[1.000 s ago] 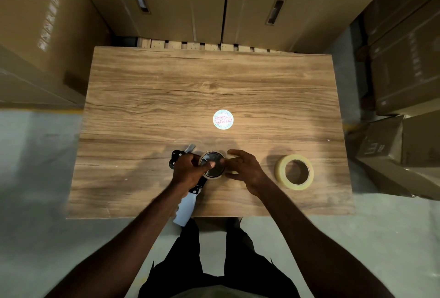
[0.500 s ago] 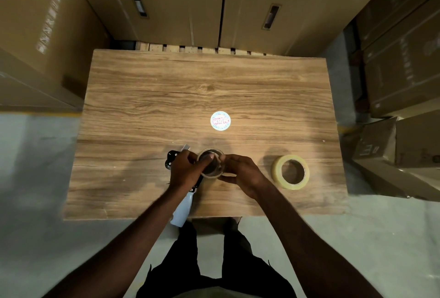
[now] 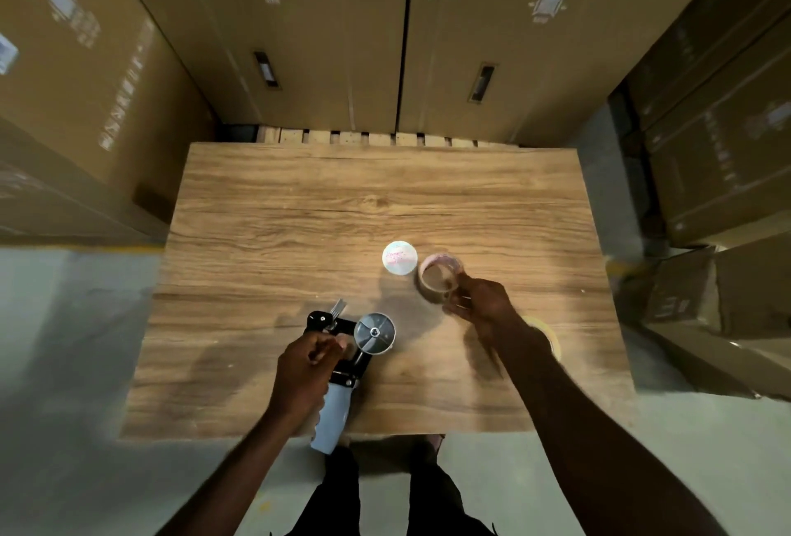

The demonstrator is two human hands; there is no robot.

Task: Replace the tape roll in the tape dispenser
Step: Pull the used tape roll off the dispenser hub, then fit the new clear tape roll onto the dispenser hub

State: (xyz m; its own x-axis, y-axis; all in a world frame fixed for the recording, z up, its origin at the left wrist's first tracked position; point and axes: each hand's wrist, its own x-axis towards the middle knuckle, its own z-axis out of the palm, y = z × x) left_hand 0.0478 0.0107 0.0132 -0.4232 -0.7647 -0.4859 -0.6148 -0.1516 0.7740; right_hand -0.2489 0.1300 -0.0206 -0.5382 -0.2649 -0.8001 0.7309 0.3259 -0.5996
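Note:
The tape dispenser (image 3: 342, 347) lies on the wooden table (image 3: 299, 236) near its front edge, black frame, pale handle hanging over the edge. Its bare metal hub (image 3: 374, 333) shows with no roll on it. My left hand (image 3: 304, 377) grips the dispenser at the frame and handle. My right hand (image 3: 479, 304) holds the nearly empty tape core (image 3: 438, 276), a thin brownish ring, above the table to the right of the dispenser. The full yellowish tape roll (image 3: 550, 338) lies on the table, mostly hidden behind my right forearm.
A round white sticker (image 3: 399, 258) sits on the table just left of the held core. Tall cardboard boxes (image 3: 299, 43) stand behind the table and on both sides. A wooden pallet edge (image 3: 368, 137) shows at the table's back. Grey floor surrounds the table.
The tape core came off the dispenser hub; my right hand has carried it up and to the right. My left hand slid down onto the dispenser's frame. The camera view shifted.

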